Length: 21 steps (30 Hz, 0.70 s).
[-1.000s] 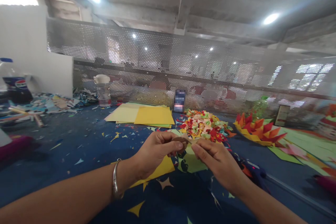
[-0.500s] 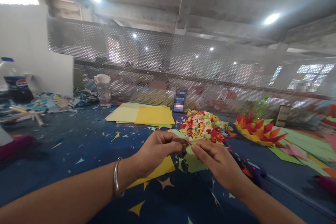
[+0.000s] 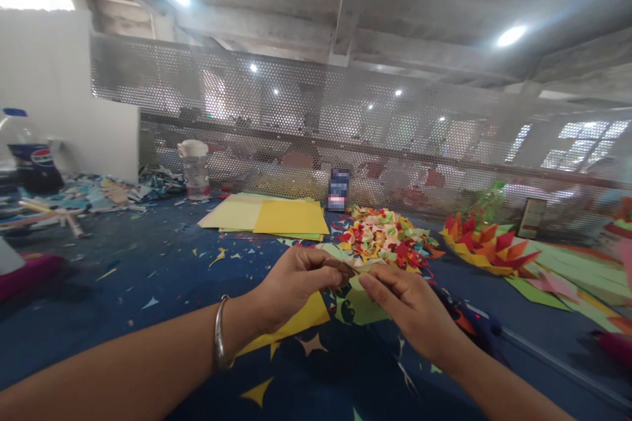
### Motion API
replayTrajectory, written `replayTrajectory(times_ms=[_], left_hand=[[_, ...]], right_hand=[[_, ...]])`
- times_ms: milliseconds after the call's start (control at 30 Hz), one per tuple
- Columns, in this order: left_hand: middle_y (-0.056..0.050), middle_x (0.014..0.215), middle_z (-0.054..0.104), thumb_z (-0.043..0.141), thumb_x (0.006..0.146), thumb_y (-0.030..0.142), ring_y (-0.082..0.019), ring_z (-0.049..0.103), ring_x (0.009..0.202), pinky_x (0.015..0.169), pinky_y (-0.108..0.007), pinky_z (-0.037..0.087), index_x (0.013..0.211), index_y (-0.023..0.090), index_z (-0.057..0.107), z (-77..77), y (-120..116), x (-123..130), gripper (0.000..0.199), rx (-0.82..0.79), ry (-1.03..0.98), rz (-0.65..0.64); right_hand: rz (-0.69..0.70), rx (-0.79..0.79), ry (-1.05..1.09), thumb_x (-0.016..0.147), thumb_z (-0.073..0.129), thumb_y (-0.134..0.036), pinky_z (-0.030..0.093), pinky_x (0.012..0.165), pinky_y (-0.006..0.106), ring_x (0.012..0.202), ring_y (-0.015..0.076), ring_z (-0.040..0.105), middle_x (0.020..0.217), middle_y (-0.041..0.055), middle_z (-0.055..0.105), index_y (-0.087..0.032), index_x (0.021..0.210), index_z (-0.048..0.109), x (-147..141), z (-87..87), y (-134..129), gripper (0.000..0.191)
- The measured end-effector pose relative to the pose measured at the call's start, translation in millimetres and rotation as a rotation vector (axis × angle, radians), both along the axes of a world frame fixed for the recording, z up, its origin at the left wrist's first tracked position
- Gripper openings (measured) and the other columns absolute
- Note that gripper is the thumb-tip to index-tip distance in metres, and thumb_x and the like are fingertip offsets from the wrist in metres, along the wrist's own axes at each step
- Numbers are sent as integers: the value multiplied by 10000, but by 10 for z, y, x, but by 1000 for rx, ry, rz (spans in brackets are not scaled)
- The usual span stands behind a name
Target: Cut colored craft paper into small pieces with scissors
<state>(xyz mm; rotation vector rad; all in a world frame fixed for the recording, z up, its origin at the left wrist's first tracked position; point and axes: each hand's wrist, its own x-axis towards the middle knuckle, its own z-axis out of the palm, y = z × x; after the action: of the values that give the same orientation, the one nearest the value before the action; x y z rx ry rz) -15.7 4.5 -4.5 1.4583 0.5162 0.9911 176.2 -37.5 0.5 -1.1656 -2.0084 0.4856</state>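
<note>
My left hand (image 3: 296,286), with a silver bangle (image 3: 220,332) at its wrist, pinches one side of a small folded paper piece (image 3: 362,265). The other side is between the thumb and fingers of my right hand (image 3: 407,299). The piece looks pale and brownish and is mostly covered by the fingers. Under my hands lie a yellow sheet (image 3: 306,319) and a cut green sheet (image 3: 368,306). Just beyond my fingers is a heap of small folded coloured paper pieces (image 3: 388,233).
A stack of yellow sheets (image 3: 291,216), a phone (image 3: 338,191) and a tumbler (image 3: 194,171) stand further back. A red-orange paper flower (image 3: 486,247) and a dark blue tool with a cable (image 3: 476,325) lie right. Paper scraps (image 3: 257,393) dot the blue table.
Both hands have stayed almost in place. The pale paper edge between the fingertips shows slightly less than before.
</note>
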Motion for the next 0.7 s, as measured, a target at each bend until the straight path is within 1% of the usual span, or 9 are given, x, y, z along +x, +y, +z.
replayTrajectory(times_ms=[200,300,367,467,567,633,700], left_hand=[[7,628,634,605,685,154,-111,490,609,652,-264,399,671,197,729,9,4,6,132,23,36,-4],[6,641,637,606,691,150,-109,494,611,652,-260,404,690,195,732,4,8,11,134,25,43,-7],[3,648,638,610,704,163,-114,505,624,665,-264,411,686,188,727,-2,5,15,121,35,60,-4],[-7,680,642,637,717,210,-130,525,666,694,-280,418,697,171,721,-13,-12,19,94,59,121,6],[-5,677,619,659,723,256,-133,512,658,658,-274,403,699,168,715,-30,-33,20,107,100,201,-1],[4,658,594,651,728,244,-126,494,638,635,-268,388,674,168,704,-48,-40,22,107,125,234,-24],[10,647,582,643,732,222,-119,485,627,632,-267,380,691,163,706,-71,-38,30,96,109,241,-37]], right_hand=[[-4,-27,9,948,429,-412,339,564,261,619,139,416,660,-16,444,-206,670,482,-13,-7,2,351],[4,-52,56,947,427,-429,315,545,255,604,131,386,656,-25,409,-206,685,491,-22,-3,-4,350],[9,-91,120,938,438,-449,295,518,248,585,126,364,651,-33,386,-208,724,513,-20,-8,-7,331],[25,-145,213,908,491,-460,314,517,238,594,123,388,678,-31,428,-204,825,562,-21,-28,-12,277],[5,-127,236,858,578,-427,331,517,230,578,115,389,675,-36,447,-199,810,560,-45,-49,-18,234],[-12,-111,237,836,606,-385,328,499,223,549,106,376,655,-44,439,-198,789,558,-71,-57,-21,199],[-13,-108,247,834,600,-353,341,495,219,545,105,392,658,-41,458,-195,778,562,-93,-59,-18,172]])
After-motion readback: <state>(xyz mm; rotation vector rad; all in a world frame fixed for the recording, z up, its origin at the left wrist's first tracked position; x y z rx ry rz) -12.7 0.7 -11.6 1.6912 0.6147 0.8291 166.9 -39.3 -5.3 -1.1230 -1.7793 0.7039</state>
